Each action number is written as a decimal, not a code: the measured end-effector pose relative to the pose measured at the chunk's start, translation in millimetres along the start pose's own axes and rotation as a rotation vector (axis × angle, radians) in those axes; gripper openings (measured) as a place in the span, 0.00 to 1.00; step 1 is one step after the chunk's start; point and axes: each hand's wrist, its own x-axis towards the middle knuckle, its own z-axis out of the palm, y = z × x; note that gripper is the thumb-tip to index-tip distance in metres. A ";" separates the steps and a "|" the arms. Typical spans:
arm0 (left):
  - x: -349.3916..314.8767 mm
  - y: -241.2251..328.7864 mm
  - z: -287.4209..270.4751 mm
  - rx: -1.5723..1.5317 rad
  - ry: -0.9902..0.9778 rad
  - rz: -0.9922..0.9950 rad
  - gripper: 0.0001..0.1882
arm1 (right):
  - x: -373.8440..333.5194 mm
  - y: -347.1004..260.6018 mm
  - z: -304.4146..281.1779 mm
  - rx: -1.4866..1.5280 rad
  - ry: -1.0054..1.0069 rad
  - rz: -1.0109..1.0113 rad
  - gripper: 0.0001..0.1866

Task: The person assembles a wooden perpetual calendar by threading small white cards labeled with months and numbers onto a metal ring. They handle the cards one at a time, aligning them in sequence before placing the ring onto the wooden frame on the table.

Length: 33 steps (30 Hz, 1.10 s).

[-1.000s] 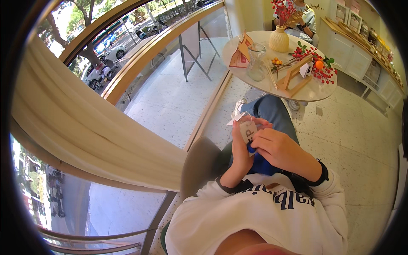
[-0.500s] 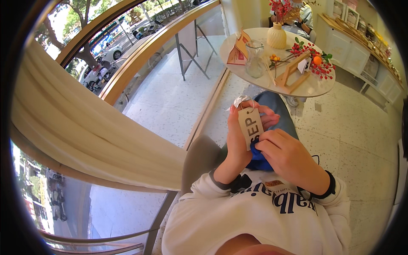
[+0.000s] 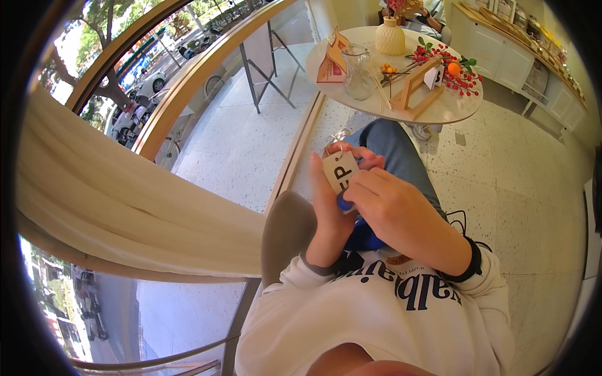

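Note:
A small white rectangular card [image 3: 336, 167] with dark printed letters hangs on a thin metal ring above my lap. My left hand [image 3: 325, 213] is closed around it from behind, its fingertips showing past the ring end. The fingers of my right hand [image 3: 394, 203] are bunched over the card's lower part, pinching a blue cloth [image 3: 364, 238] against its face. A bit of blue shows at the card's near end, and the rest of the cloth drapes below my hands. My right fingers hide part of the lettering.
Ahead stands a round table [image 3: 448, 114] with a glass jug [image 3: 358, 75], a cream vase [image 3: 390, 37], a wooden stand [image 3: 414, 94] and red berry sprigs [image 3: 463, 84]. A curtain [image 3: 125, 207] and window lie on my left. Another person sits beyond the table.
My right hand has slid with the cloth further up the card, covering more letters. The surroundings have shifted left and slightly up in the picture.

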 end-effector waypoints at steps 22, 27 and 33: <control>2.2 -15.3 -22.7 -0.196 -0.001 -0.054 0.24 | -4.4 -1.1 14.0 0.006 -0.097 0.067 0.09; 7.3 -24.2 -30.3 -0.304 -0.035 -0.134 0.25 | -6.5 -3.7 5.3 0.048 -0.100 0.132 0.09; 4.8 -23.7 -17.0 -0.163 -0.103 -0.096 0.25 | -8.0 3.1 7.4 -0.198 0.098 0.197 0.10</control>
